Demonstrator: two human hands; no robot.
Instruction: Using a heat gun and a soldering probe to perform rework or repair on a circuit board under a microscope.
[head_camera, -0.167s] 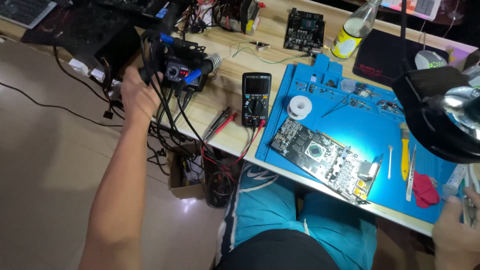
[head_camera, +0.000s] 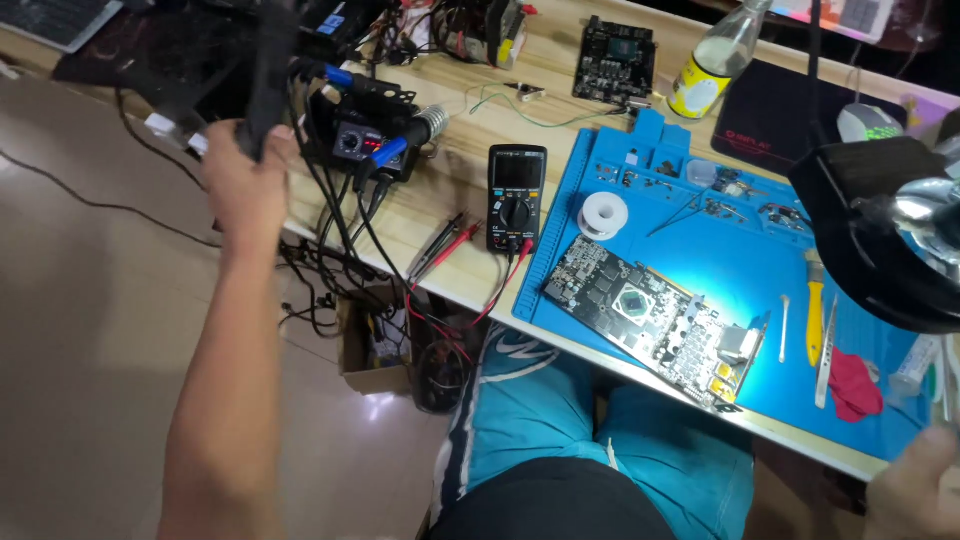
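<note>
**Left hand gripped a dark piece at the bench corner**

The person's left hand (head_camera: 245, 180) was stretched far out to the left end of the pale wooden bench (head_camera: 455, 235). Its fingers were wrapped tightly around a long, black, blurred object (head_camera: 270, 85) that stood almost upright just beside the black soldering station with blue knobs (head_camera: 365, 140).

I judged this to be a grasping step. Black cables hung close around the hand, so any further move called for care not to drag them.

The object was dark, narrow and motion-smeared, and I could not tell its kind.

The right hand (head_camera: 915, 490) showed only partly at the lower right corner, so I could not tell its grip.
</note>
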